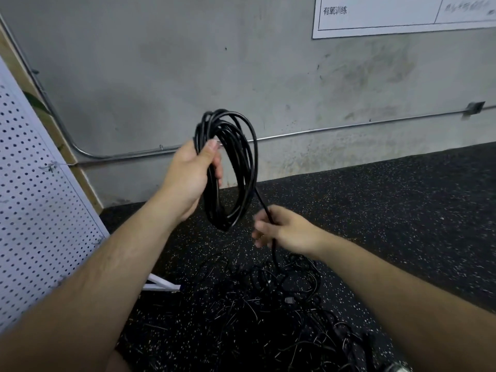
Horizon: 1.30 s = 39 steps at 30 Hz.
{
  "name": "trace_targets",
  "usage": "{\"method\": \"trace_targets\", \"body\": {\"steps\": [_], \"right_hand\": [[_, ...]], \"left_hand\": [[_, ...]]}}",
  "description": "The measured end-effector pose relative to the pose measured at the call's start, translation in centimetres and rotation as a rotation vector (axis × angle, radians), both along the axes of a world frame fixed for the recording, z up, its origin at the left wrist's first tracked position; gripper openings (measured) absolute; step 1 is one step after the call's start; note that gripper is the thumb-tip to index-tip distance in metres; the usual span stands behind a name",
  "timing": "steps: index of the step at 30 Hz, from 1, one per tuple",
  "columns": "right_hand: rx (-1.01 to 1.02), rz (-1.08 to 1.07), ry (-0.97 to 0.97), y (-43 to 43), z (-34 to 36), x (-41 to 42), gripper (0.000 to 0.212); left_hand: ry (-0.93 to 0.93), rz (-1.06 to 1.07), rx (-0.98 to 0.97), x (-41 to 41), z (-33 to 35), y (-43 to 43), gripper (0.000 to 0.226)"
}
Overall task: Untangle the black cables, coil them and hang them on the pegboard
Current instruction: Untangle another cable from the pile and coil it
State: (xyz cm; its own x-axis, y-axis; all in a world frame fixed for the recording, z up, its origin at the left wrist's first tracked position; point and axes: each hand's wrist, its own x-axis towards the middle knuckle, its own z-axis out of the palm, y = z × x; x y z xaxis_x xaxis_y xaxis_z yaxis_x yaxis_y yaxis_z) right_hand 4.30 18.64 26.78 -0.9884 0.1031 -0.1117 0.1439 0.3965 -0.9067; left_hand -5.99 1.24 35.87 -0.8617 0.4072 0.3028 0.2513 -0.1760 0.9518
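Here: left hand point(188, 178) grips one coil point(228, 167); right hand point(284, 229) pinches strand point(264, 208).

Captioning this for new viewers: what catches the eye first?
The black cable coil held up at centre by the left hand. Below it the right hand grips the trailing strand, which drops into a tangle of cables on the speckled floor; a white pegboard stands at left.

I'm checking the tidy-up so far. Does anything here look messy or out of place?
Yes. A tangle of black cables sprawls on the speckled floor below the hands, strands crossing every way. The left hand holds a neat coil; the right hand grips the strand leading down into that tangle.
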Motion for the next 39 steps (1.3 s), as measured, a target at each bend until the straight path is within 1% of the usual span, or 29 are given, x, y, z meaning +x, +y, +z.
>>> {"method": "trace_targets", "body": {"steps": [1,2,4,6,8,11,14,16,18,20,22,24,26,28,31,35,37,39], "right_hand": [[0.072,0.015,-0.058,0.2,-0.9,0.0,0.02],[0.158,0.028,-0.131,0.3,-1.7,0.0,0.019],[0.268,0.042,-0.261,0.2,-3.1,0.1,0.022],[0.318,-0.026,-0.284,0.0,-4.1,0.0,0.022],[0.454,-0.099,-0.176,-0.4,-4.1,-0.1,0.02],[0.71,-0.131,-0.024,-1.6,-2.5,0.3,0.017],[0.975,-0.027,-0.021,-2.9,0.0,1.0,0.024],[1.125,0.073,0.005,-3.4,1.7,1.6,0.031],[1.195,0.122,0.093,-3.5,3.3,1.9,0.035],[1.205,0.136,0.215,-3.3,4.5,2.0,0.032],[1.178,0.099,0.338,-2.9,5.2,2.0,0.024],[1.106,0.019,0.434,-2.6,5.7,2.0,0.036],[1.016,-0.069,0.475,-2.3,6.2,1.9,0.044],[0.858,-0.156,0.468,-2.1,6.6,1.9,0.045],[0.625,-0.231,0.397,-1.6,7.2,2.0,0.046],[0.243,-0.223,0.382,-1.0,8.0,2.5,0.041],[0.116,-0.235,0.373,-0.6,8.3,2.5,0.039],[-0.017,-0.226,0.351,0.0,8.2,2.3,0.035]], "left_hand": [[-0.004,0.029,0.013,-0.3,0.2,-0.3,0.018],[-0.008,0.055,0.033,-0.5,0.3,-0.5,0.017],[-0.01,0.105,0.08,-0.7,0.5,-0.8,0.016],[0.015,0.151,0.088,-0.8,0.3,-0.7,0.017],[0.061,0.19,0.069,-1.0,0.0,-0.5,0.017],[0.089,0.233,0.059,-1.4,-0.3,-0.3,0.014],[0.099,0.262,0.034,-1.7,-0.5,-0.3,0.013],[0.148,0.252,-0.034,-1.9,-0.9,-0.3,0.014],[0.209,0.245,-0.149,-1.8,-1.3,-0.1,0.013],[0.247,0.214,-0.246,-1.3,-1.6,0.4,0.012],[0.28,0.14,-0.301,-0.6,-1.9,0.9,0.012],[0.298,0.049,-0.323,0.2,-2.3,1.4,0.011],[0.323,-0.032,-0.366,0.7,-2.8,1.7,0.011],[0.314,-0.117,-0.396,1.1,-3.1,2.0,0.01],[0.183,-0.192,-0.343,1.7,-3.3,2.4,0.01],[0.009,-0.331,-0.297,2.5,-2.8,2.6,0.011],[-0.018,-0.394,-0.307,2.5,-2.8,2.6,0.01],[-0.011,-0.385,-0.298,2.2,-2.9,2.6,0.012]]}}
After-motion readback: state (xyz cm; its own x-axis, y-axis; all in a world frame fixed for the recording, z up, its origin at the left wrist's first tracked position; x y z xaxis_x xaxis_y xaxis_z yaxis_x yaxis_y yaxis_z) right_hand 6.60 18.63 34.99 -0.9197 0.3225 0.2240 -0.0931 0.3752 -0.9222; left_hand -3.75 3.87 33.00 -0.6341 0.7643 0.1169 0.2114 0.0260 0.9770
